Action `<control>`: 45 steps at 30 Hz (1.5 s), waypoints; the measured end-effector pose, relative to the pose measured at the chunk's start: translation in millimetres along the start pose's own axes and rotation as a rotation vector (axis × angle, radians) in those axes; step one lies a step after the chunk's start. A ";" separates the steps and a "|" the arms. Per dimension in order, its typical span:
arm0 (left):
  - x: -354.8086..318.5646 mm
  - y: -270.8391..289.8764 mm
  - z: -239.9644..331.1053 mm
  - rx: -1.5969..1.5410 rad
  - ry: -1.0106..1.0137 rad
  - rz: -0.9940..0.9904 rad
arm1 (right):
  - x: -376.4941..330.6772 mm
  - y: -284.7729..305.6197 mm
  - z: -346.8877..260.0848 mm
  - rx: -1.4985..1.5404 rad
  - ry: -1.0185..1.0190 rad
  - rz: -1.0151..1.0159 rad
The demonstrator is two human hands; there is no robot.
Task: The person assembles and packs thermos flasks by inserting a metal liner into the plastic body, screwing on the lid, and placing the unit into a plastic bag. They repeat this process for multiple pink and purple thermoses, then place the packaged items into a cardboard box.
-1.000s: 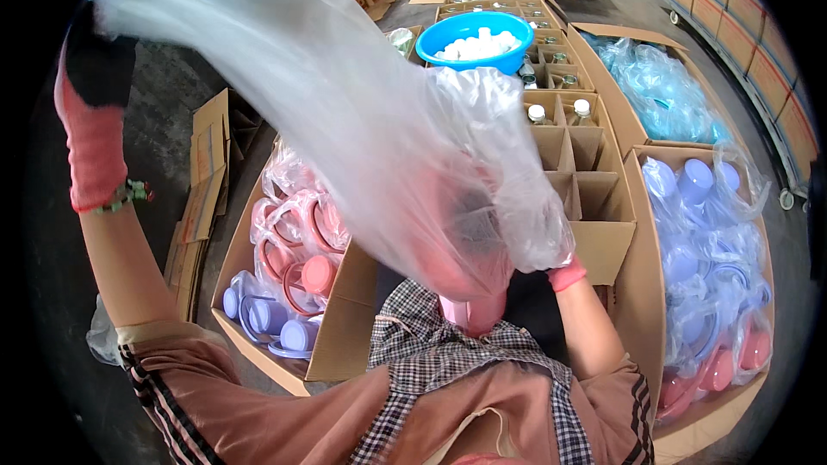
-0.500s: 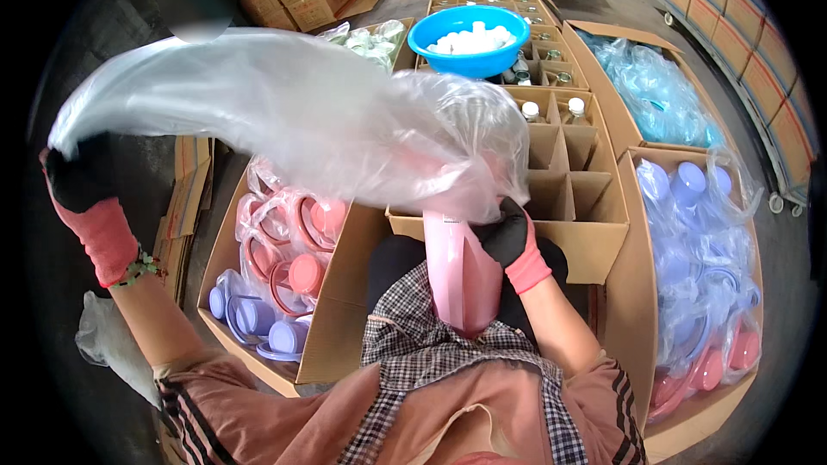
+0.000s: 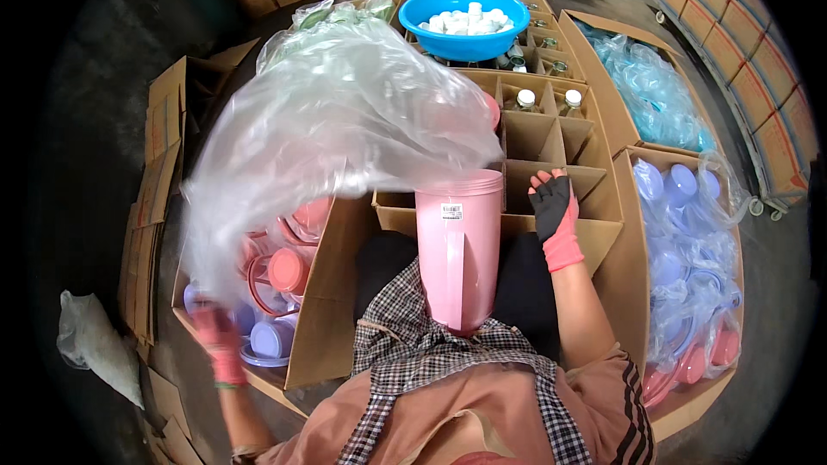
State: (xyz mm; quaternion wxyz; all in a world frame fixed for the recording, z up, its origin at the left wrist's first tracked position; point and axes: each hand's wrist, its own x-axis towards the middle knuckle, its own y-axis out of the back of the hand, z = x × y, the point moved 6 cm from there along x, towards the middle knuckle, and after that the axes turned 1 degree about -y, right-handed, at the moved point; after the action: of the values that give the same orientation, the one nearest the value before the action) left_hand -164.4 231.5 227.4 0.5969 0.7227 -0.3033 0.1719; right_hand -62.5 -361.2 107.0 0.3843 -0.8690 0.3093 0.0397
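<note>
A tall pink plastic pitcher (image 3: 459, 250) with a handle stands upright on my lap, its mouth uncovered. A large clear plastic bag (image 3: 336, 129) billows up and to the left of it, its edge still over the pitcher's rim. My left hand (image 3: 215, 340), in a pink glove and blurred, is low at the left and grips the bag's lower end. In a black and pink glove, my right hand (image 3: 554, 215) rests open on the front edge of the divided carton (image 3: 568, 155), just right of the pitcher and not touching it.
A blue basin (image 3: 465, 21) of white caps sits on the cartons ahead. A box (image 3: 319, 327) at left holds pink and lilac lids. At right, a box (image 3: 629, 293) holds blue and pink pieces in plastic. Flattened cartons (image 3: 159, 164) and a white bag (image 3: 90, 344) lie at left.
The bag came up off the pitcher. My left hand swung from high at the left down to the lower left with the bag. My right hand let go and moved right.
</note>
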 end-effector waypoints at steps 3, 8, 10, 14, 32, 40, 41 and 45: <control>-46.2 -103.1 126.0 -0.309 -0.314 -0.479 | 1.4 1.3 10.5 -0.146 0.049 -0.046; 1.5 -97.9 168.3 -0.331 -0.134 -0.307 | -6.4 -7.6 4.2 -0.270 0.051 -0.078; -44.7 -120.2 182.2 -0.405 -0.157 -0.556 | -0.2 2.0 0.0 -0.317 0.062 -0.081; -169.3 -177.7 177.2 -0.911 0.605 -0.976 | 8.2 -1.6 0.0 -0.432 0.076 -0.111; -211.1 -225.9 204.7 -1.298 1.221 -1.200 | 129.2 -133.4 84.4 -2.248 0.736 -0.766; -104.5 -156.0 172.6 -0.609 -0.002 -1.559 | 151.8 -100.2 92.6 -2.277 1.213 -0.784; -61.4 -133.3 168.4 -0.743 0.036 -1.407 | 153.2 -100.4 97.2 -2.304 1.174 -0.814; 24.9 -113.5 158.6 -0.912 0.602 -0.902 | 147.5 -107.1 101.3 -2.313 1.119 -0.847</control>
State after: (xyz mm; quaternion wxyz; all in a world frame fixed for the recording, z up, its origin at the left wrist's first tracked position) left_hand -90.6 84.1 120.3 0.9109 0.3769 0.1622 -0.0439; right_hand 134.3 -310.8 59.6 -0.7551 -0.6191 -0.0768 -0.2017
